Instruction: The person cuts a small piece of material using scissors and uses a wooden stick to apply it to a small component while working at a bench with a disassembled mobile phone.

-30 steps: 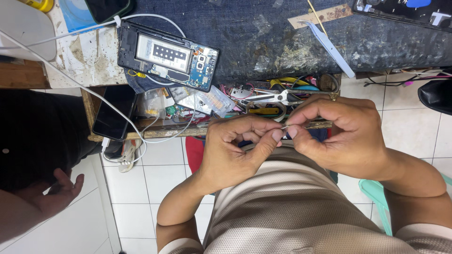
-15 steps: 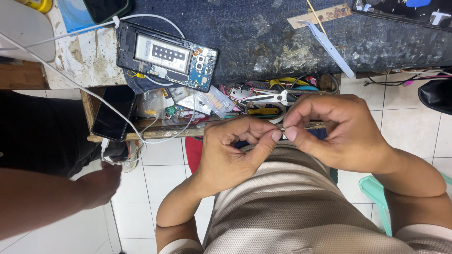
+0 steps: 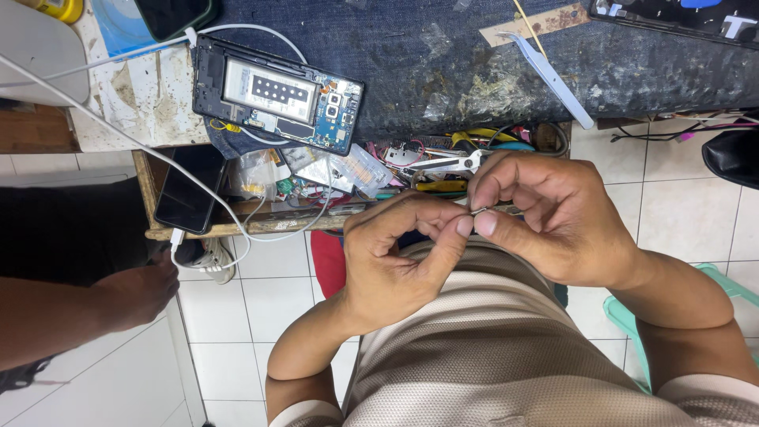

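Both my hands are raised over my lap, fingertips meeting. My left hand (image 3: 395, 257) pinches something tiny between thumb and forefinger; the item itself is too small to make out. My right hand (image 3: 553, 217) grips a thin metal tool (image 3: 484, 210), seemingly tweezers, whose tip touches the left fingertips. On the dark work mat (image 3: 474, 63) above lies an opened phone (image 3: 277, 95) with its back removed, circuit board and battery exposed, a white cable (image 3: 95, 119) running past it.
An open drawer (image 3: 316, 198) under the bench holds pliers, small bags and parts. A black phone (image 3: 186, 194) lies at its left end. Plastic tweezers (image 3: 553, 75) rest on the mat. Another person's arm (image 3: 87, 304) reaches in at lower left. A green stool (image 3: 632, 316) is beneath me.
The other person's hand at lower left has moved up and right toward the drawer corner. My own hands have stayed together, with only slight finger shifts.
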